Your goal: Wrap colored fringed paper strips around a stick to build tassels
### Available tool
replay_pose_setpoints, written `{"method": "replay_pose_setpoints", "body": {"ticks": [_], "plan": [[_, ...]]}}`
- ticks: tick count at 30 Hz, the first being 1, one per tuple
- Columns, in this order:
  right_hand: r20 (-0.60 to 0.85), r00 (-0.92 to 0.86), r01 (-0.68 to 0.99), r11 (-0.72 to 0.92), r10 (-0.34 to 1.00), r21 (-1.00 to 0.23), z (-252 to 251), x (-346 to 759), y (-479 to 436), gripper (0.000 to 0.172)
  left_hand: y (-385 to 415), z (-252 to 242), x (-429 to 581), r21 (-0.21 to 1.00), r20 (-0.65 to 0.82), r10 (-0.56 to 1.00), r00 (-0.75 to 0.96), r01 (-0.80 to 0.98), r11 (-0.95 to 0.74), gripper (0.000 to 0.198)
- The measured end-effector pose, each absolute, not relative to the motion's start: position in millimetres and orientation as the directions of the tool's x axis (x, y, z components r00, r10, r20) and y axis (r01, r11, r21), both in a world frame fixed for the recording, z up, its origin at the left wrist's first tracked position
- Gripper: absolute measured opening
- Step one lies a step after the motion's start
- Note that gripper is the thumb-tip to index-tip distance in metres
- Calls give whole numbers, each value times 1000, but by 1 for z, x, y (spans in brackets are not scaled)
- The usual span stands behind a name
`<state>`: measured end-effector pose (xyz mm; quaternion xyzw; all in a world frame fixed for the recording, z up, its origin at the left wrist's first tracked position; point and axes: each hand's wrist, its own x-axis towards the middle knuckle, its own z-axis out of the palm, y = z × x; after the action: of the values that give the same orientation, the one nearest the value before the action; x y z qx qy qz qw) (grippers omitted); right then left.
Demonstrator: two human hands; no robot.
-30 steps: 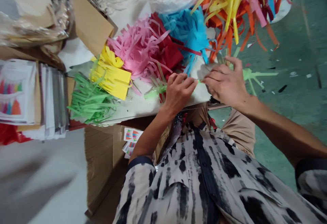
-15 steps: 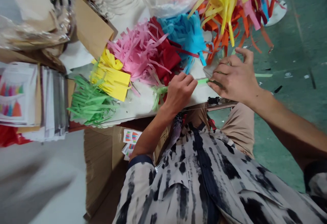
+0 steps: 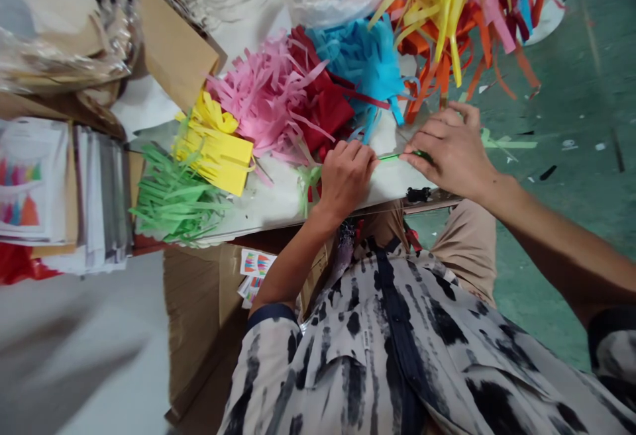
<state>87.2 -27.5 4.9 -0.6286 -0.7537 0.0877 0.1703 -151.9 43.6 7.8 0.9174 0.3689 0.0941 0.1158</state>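
A green tissue-paper tassel stretches between my two hands over the table's front edge, its middle twisted into a thin cord [image 3: 389, 157]. My left hand [image 3: 348, 180] is closed on the cord's left end, and pale green fringe [image 3: 310, 178] sticks out beyond that hand. Thumb and fingers of my right hand [image 3: 450, 150] pinch the other end. Green strips [image 3: 509, 142] show past the right hand's far side. Just behind my left hand lie the red fringed paper [image 3: 328, 114] and the blue fringed paper [image 3: 360, 64].
Pink fringe [image 3: 271, 97], yellow fringed paper [image 3: 216, 157] and green fringe [image 3: 173, 193] lie along the table to the left. Yellow strips [image 3: 442, 4] and orange strips hang at the back right. Packaged cards [image 3: 32, 183] stand far left. A cardboard box [image 3: 196, 329] is below the table edge.
The flat green strip between my hands has become a thin twisted cord. My right hand's raised fingers have curled in, and more green strips show to its right.
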Motion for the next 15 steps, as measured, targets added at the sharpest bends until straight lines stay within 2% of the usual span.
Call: {"method": "replay_pose_setpoints", "body": {"ticks": [2,4,10,15], "plan": [[136,-115,893,162,984,-419,3,91,-27,52,45,9,-152,270,49,725,687,690,-672,28],[131,-111,885,158,985,-438,3,92,-24,54,48,13,-152,262,11,731,682,704,-660,28],[105,-107,910,140,989,-389,11,87,-17,61,57,24,-150,278,-35,733,680,711,-646,27],[58,-80,937,95,995,-336,15,83,-18,54,59,22,-158,307,-7,776,631,739,-599,23]]}}
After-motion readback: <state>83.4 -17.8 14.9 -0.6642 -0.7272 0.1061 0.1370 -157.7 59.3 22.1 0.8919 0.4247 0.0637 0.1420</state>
